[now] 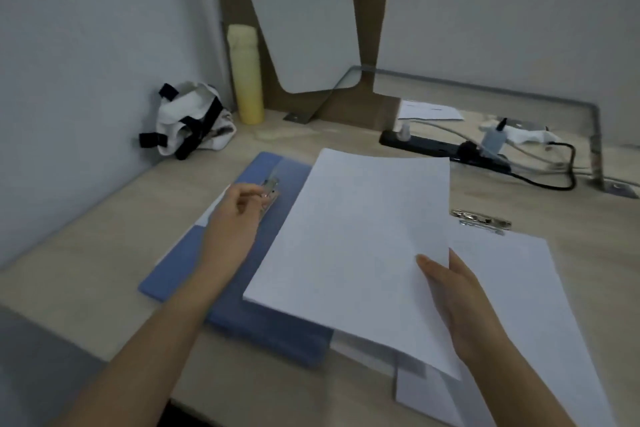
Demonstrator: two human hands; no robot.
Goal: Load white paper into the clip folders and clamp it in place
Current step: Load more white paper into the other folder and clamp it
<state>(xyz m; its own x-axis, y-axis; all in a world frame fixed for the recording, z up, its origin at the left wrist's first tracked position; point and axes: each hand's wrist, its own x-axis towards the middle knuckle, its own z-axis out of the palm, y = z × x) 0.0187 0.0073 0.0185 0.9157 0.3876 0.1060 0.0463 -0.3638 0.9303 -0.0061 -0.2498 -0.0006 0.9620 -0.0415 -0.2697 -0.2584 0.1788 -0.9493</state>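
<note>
An open blue clip folder (180, 274) lies on the wooden desk left of centre. Its metal clip (272, 189) sits near the folder's far end. My left hand (235, 218) rests on the folder with its fingers pinched on that clip. My right hand (460, 295) holds a sheet of white paper (356, 239) by its right edge, raised and slanted over the folder's right half. To the right lies a second folder with white paper (519, 291) under its metal clip (483, 218).
A yellow bottle (246, 76) stands at the back wall beside a white-and-black cloth bag (188, 121). A black power strip (443, 147) with plugs and cables runs along the back right. Loose white sheets (426, 395) stick out at the desk's front edge (311, 388).
</note>
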